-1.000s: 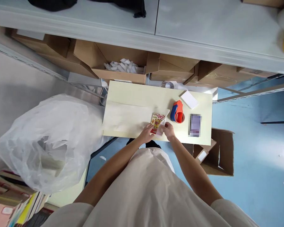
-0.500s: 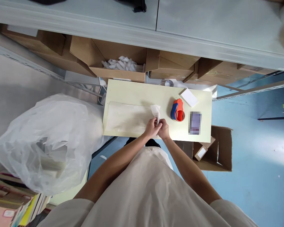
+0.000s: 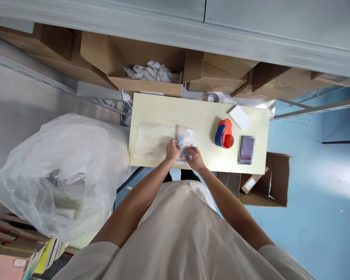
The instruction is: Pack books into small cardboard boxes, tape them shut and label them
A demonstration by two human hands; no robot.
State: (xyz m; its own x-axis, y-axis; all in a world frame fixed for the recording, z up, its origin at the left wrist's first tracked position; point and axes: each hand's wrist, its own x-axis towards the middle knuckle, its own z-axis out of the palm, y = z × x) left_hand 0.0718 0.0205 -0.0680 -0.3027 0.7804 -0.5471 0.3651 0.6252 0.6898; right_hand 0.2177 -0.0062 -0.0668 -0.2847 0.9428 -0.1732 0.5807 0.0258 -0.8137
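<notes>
A thin white sheet [image 3: 151,140], possibly a flat bag, lies across the left half of the pale yellow table [image 3: 198,105]. Over its right end is a small flat white-and-blue packet [image 3: 187,135] with a shiny surface. My left hand [image 3: 172,151] has its fingers closed at the packet's left edge. On the packet's lower right part rests my right hand [image 3: 195,159], fingers stretched out over it. To the right stand a red-and-blue tape dispenser [image 3: 225,133], a white box [image 3: 239,116] and a blurred-out dark rectangle [image 3: 246,150].
Behind the table, a cardboard box [image 3: 146,86] on the shelf holds several white rolled pieces [image 3: 154,72]. A tape roll [image 3: 212,97] lies beside it. At left bulges a big translucent plastic bag [image 3: 76,155]. An open carton [image 3: 280,179] stands low at right.
The crumpled white piece that both hands pinched now lies spread flat as the white-and-blue packet. My left hand moved left and my right hand's fingers extended. The view shifted slightly.
</notes>
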